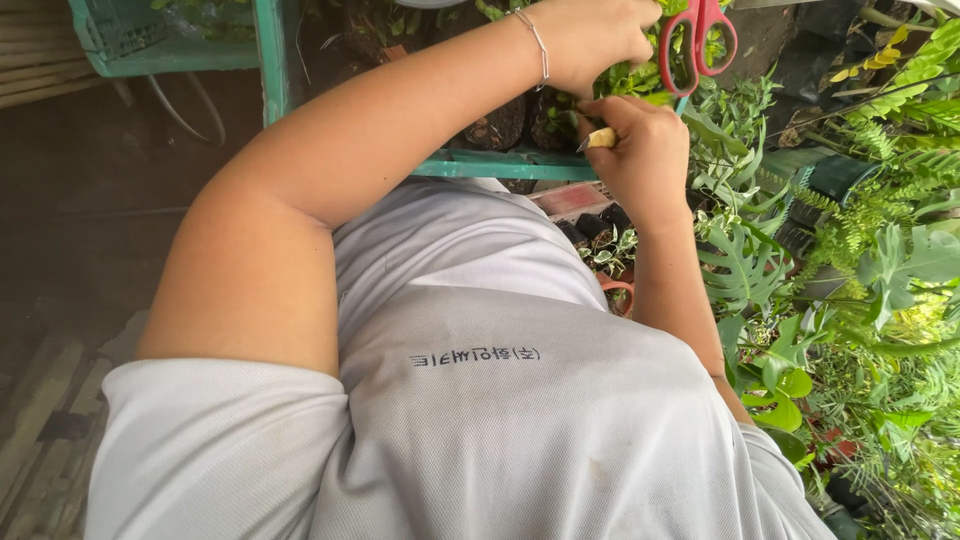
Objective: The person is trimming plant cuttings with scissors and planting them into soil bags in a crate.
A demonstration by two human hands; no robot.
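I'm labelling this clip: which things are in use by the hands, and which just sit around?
In use:
left hand
right hand pinching a small pale piece
red-handled scissors
small leafy plant

Around:
dark pots
green shelf frame
ferns

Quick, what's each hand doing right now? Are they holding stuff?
Left hand: closed among the green leaves; what it grips cannot be told.
Right hand: closed on a small yellowish piece, beside the red scissors.
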